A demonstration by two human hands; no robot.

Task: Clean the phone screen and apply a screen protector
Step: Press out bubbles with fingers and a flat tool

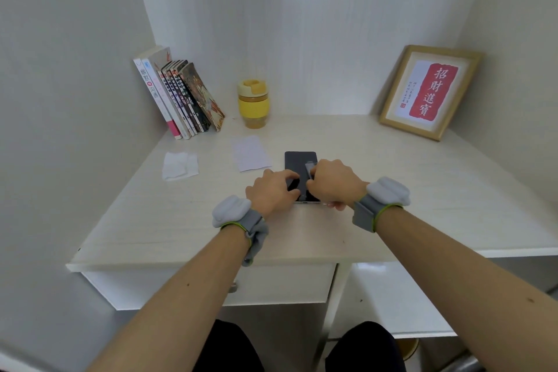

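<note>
Both forearms are bare from the lower edge of the picture up to the wrists, with no sleeves showing. Each wrist carries a padded light grey wrist device: the left padded grey wrist device has a rounded, puffy pale grey top, a darker grey fabric strap beneath it and a thin bright green elastic cord looped round the arm side; a loose grey strap end hangs from it. The right padded grey wrist device matches, with the same puffy pale top, darker grey band and green cord. The left hand and right hand are bare, without gloves. Dark black trousers cover both knees at the bottom.
</note>
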